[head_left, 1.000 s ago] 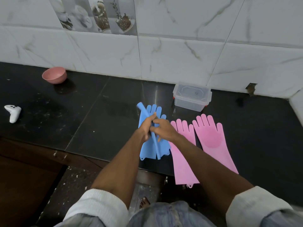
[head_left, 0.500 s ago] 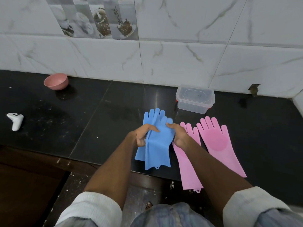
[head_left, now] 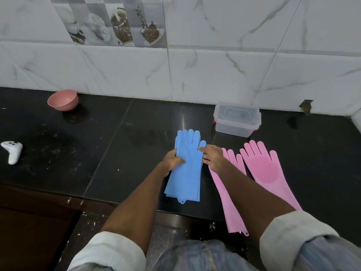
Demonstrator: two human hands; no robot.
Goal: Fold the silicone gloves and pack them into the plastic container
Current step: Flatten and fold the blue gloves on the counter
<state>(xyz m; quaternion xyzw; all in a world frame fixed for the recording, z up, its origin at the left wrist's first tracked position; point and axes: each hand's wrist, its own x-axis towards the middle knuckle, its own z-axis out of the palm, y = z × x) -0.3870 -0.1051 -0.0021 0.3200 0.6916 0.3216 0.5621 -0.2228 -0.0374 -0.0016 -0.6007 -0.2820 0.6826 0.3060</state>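
Two blue silicone gloves (head_left: 187, 165) lie stacked flat on the black counter (head_left: 121, 153), fingers pointing at the wall. My left hand (head_left: 172, 160) grips their left edge at the palm. My right hand (head_left: 212, 156) rests with spread fingers against their right edge, over a pink glove (head_left: 226, 192). A second pink glove (head_left: 263, 169) lies palm up further right. The clear plastic container (head_left: 237, 120) with its lid on stands by the wall behind the gloves.
A pink bowl (head_left: 62, 100) sits at the back left near the tiled wall. A white controller (head_left: 12, 151) lies at the far left. The counter's front edge runs just under the glove cuffs, with the floor below.
The blue gloves were held up and being lined up one on the other; now they lie flat and stacked on the counter, with both hands at their sides.
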